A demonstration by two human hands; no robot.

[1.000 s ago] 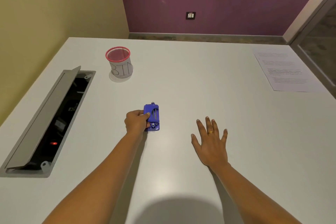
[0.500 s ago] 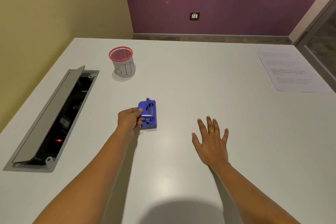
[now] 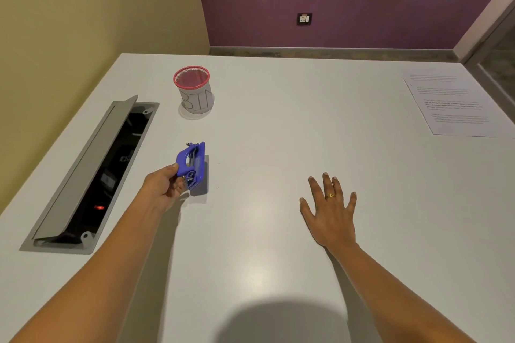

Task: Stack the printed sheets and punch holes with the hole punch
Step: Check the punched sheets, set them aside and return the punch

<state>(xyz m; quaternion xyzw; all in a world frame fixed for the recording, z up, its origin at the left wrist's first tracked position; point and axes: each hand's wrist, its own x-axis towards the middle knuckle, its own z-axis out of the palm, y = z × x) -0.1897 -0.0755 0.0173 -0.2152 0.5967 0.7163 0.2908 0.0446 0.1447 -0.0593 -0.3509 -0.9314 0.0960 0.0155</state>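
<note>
A blue hole punch [image 3: 192,162] is tipped up on its side just above the white table [image 3: 264,147], left of centre. My left hand [image 3: 164,186] grips it by the near end, thumb on the handle. My right hand [image 3: 330,210] lies flat on the table with fingers spread, holding nothing, about a hand's length to the right of the punch. The printed sheets [image 3: 451,104] lie flat at the far right edge of the table, well away from both hands.
A pink-rimmed mesh cup marked BIN [image 3: 194,92] stands beyond the punch. An open cable hatch with a raised grey lid [image 3: 92,172] is sunk into the table at the left. Walls close the far side, with a door frame at the right.
My left hand has lifted the hole punch off the table and tilted it onto its side, moving it slightly left. My right hand has stayed flat in place.
</note>
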